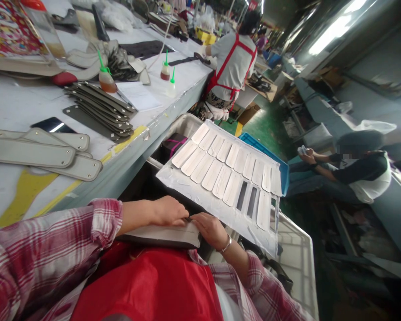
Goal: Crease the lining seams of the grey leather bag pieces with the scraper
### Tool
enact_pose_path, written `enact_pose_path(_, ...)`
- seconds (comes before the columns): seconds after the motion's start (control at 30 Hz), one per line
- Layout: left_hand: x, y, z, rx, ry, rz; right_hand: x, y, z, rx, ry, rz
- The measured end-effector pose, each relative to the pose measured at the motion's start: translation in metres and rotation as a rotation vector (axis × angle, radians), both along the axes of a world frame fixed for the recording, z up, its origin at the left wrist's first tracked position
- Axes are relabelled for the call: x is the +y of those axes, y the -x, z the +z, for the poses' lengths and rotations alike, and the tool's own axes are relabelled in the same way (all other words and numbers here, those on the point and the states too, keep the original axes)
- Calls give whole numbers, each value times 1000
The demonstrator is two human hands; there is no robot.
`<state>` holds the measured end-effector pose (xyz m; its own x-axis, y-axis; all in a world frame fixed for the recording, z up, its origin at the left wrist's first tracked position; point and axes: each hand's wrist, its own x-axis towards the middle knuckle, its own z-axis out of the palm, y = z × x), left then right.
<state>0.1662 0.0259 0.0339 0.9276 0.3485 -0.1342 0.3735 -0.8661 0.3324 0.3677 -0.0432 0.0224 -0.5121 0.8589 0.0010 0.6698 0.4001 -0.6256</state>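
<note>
Across my lap lies a pale leather-like panel [163, 235] with a dark underside edge. My left hand [169, 210] is closed at its far edge, fingers bent and pressed down. My right hand [211, 228], with a bracelet on the wrist, grips the panel's right end, fingers together. Both sets of fingertips nearly meet at a dark bit on the far edge; what they pinch there is partly hidden. Just beyond my hands is a white board [173, 178] bearing rows of pale rounded strips [209, 171], with two dark slots among them near the right.
The worktable [167, 107] on the left holds grey strips with eyelets [30, 151], a fanned stack of dark pieces [100, 111], green-tipped glue bottles [107, 80] and a phone [53, 125]. A white crate [299, 249] supports the board. Co-workers sit ahead [234, 62] and right [364, 169].
</note>
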Motion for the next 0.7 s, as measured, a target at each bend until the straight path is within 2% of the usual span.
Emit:
enact_pose_path(0.1, -4, -4, 4, -16, -93, -139, 3, -1, 4, 5, 15, 56)
enact_pose_path(0.2, -9, -8, 3, -33, -137, -182, 4, -3, 6, 20, 43, 79)
enact_pose_path(0.27, -12, -11, 0, -45, -156, -151, 3, -5, 6, 27, 58, 70)
enact_pose_path(0.43, -14, -10, -12, -88, -136, 59, -2, -5, 1, 40, 39, 13)
enact_pose_path(0.6, -5, 1, -14, -158, -19, -24, -1, -7, 1, 62, 51, 31)
enact_pose_path(0.7, -1, 6, -11, -191, 59, -20, 1, -10, 0, 76, 69, 46)
